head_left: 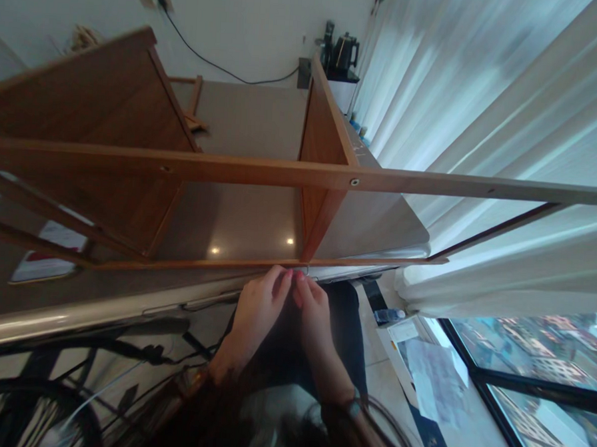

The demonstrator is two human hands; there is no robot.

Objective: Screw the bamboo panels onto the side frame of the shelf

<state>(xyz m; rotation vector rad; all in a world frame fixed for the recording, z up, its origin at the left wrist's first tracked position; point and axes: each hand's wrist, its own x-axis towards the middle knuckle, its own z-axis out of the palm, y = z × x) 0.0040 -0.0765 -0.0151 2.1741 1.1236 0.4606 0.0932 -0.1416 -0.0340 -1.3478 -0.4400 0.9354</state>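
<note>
My left hand [260, 303] and my right hand [316, 311] are close together, just below the lower rail [241, 266] of a wooden frame. Both have thumb and fingers pinched, with the fingertips almost meeting. Whatever lies between them is too small to make out; a thin, shiny bit shows by the right fingertips. Right above the hands, an upright wooden panel [323, 215] joins the lower rail. The upper rail [251, 170] runs across the view and has a round metal fastener [354, 182] where that panel meets it.
A large wooden panel [99, 100] stands at the left on the grey tabletop [254, 114]. Small wooden pieces [195, 121] lie behind it. A black kettle [345, 52] is at the back. A bicycle wheel [33, 410] is low at left; papers [433, 377] and curtains [509, 114] are at right.
</note>
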